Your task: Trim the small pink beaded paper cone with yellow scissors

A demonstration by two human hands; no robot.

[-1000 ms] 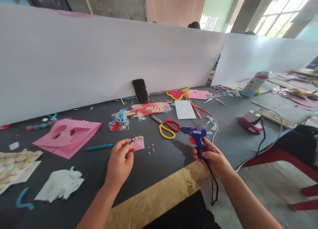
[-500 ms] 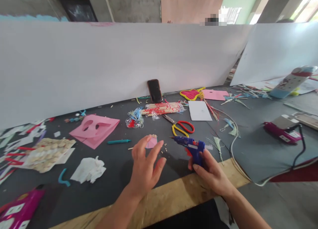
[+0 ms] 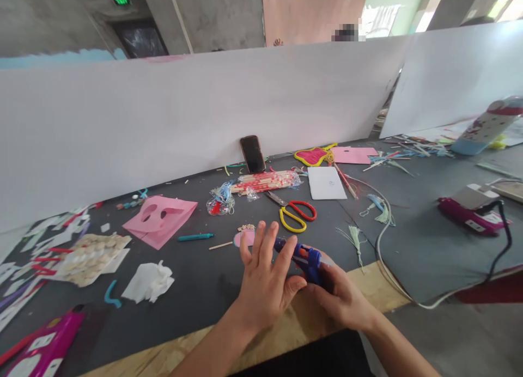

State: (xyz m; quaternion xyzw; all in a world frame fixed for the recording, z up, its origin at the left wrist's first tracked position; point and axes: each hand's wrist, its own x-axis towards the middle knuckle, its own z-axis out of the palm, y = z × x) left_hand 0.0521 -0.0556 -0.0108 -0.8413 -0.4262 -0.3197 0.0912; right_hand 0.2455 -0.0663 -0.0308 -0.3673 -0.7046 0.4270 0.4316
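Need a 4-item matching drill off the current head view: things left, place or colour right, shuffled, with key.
Column one
1. Blue plastic glue gun
2. Dark-screened rectangular phone
3. Metal-bladed scissors
4. Crumpled white tissue

Column two
A. One handle loop red, the other yellow
B. Just right of the curved teal strip in the picture
C. In the right hand
D. Propped up at the tall white board

Pairs: 1-C, 2-D, 3-A, 4-B

head view | worn on head | faces forward, down | near: left hand [image 3: 265, 284], right hand [image 3: 341, 295] | beyond: white board [image 3: 196, 115]
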